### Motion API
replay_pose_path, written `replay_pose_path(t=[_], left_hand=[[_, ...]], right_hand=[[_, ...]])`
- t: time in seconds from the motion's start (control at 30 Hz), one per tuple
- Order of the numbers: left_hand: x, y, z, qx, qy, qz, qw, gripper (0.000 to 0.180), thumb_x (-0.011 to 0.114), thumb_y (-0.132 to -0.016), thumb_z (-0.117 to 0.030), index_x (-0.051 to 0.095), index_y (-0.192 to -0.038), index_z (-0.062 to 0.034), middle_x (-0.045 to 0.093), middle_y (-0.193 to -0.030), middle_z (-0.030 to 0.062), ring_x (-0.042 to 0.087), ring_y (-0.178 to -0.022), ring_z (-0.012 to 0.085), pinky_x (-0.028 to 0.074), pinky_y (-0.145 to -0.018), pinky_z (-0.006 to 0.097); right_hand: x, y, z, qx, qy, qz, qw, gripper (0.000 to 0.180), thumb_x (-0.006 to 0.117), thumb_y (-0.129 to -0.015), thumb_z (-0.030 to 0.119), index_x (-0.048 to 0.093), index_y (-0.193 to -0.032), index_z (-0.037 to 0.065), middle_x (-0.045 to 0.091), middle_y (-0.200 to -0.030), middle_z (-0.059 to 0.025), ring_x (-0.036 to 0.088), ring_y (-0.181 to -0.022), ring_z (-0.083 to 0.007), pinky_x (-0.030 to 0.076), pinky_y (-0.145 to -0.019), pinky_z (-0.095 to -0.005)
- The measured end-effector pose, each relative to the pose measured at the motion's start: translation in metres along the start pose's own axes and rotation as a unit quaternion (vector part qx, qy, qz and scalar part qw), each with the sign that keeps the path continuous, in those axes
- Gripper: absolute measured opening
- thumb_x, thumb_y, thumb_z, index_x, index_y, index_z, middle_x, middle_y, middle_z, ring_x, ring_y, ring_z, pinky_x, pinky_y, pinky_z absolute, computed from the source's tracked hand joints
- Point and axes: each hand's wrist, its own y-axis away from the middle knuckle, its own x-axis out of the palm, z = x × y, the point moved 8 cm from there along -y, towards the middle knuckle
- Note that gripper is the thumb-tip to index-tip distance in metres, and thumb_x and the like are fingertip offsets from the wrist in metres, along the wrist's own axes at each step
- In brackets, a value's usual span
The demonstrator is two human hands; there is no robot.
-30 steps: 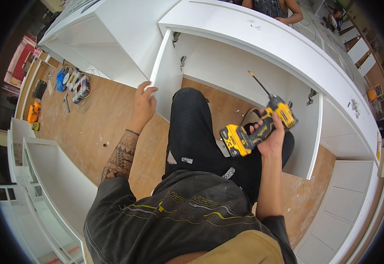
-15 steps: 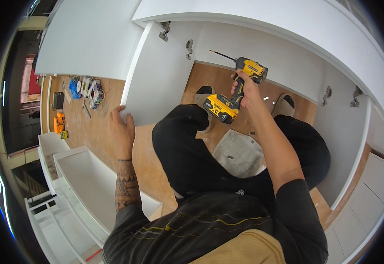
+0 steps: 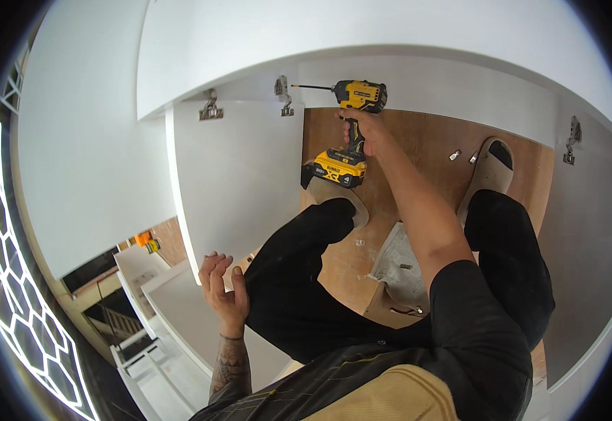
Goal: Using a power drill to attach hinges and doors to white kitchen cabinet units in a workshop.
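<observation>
My right hand (image 3: 363, 131) is closed round the grip of a yellow and black cordless impact driver (image 3: 356, 98), which has a long thin bit and a battery at its base. The bit points left, its tip close to a metal cabinet hinge (image 3: 283, 95) at the inner edge of a white cabinet door (image 3: 239, 165). A second hinge (image 3: 210, 105) sits farther left along that door. Beside my knee, by the door's near end, my left hand (image 3: 226, 291) is open with its thumb apart from the fingers. Whether its fingertips touch the door I cannot tell.
Another white door with a hinge (image 3: 572, 140) stands on the right. Between my feet are small metal pieces (image 3: 454, 155) and a grey cloth-like piece (image 3: 398, 256) on the wooden floor. White drawer boxes (image 3: 179, 302) and an orange tool (image 3: 142, 239) lie to the left.
My view has shifted and turned. The driver's bit now reaches close to the hinge. My left hand has left the door's edge where it rested and moved nearer my knee.
</observation>
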Motion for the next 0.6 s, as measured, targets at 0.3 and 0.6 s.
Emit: replay_pose_path(t=[0.3, 0.6], left_hand=[[-0.006, 0.032, 0.023, -0.086, 0.117, 0.039, 0.989, 0.026, 0.066, -0.098, -0.016, 0.067, -0.116, 0.0034, 0.066, -0.117, 0.0207, 0.064, -0.115, 0.0369, 0.048, -0.103, 0.047], [0.008, 0.035, 0.046, -0.099, 0.131, 0.041, 0.985, 0.038, 0.057, -0.102, -0.024, 0.062, -0.124, 0.0072, 0.062, -0.122, 0.0193, 0.062, -0.116, 0.03, 0.05, -0.104, 0.043]], right_hand=[[-0.013, -0.027, -0.021, 0.045, -0.003, -0.031, 0.999, 0.018, 0.078, -0.092, 0.021, 0.072, -0.097, 0.005, 0.059, -0.067, -0.0007, 0.056, -0.055, -0.0115, 0.052, -0.05, -0.0292], [-0.005, -0.033, -0.008, -0.049, -0.01, 0.019, 0.999, 0.021, 0.077, -0.09, 0.026, 0.069, -0.089, 0.007, 0.061, -0.066, -0.0043, 0.058, -0.055, -0.0173, 0.048, -0.051, -0.033]])
